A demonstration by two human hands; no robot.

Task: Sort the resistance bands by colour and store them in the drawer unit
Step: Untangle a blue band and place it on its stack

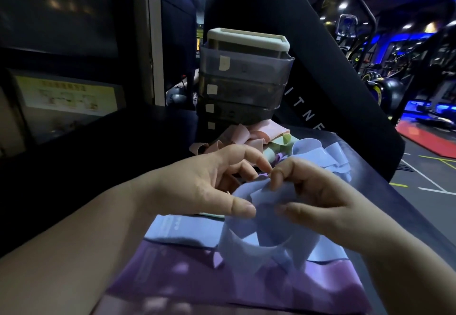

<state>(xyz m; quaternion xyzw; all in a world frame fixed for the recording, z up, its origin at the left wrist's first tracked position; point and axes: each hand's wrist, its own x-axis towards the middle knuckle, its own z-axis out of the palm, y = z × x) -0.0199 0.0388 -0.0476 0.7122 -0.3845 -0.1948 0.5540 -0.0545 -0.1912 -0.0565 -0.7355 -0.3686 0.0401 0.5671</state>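
A bunch of light blue resistance bands is held up in front of me, pinched from both sides. My left hand grips its left top edge with thumb and fingers. My right hand pinches its right top. Under the bunch lie flat purple bands and a flat blue band. Further back sit more blue bands, green bands and pink bands. Behind them stands the smoky grey drawer unit with small white labels; its drawers look closed.
The bands lie on a dark table whose right edge drops to the gym floor. A black padded machine back rises behind the drawer unit. A yellow poster is at the left. Exercise machines stand at the far right.
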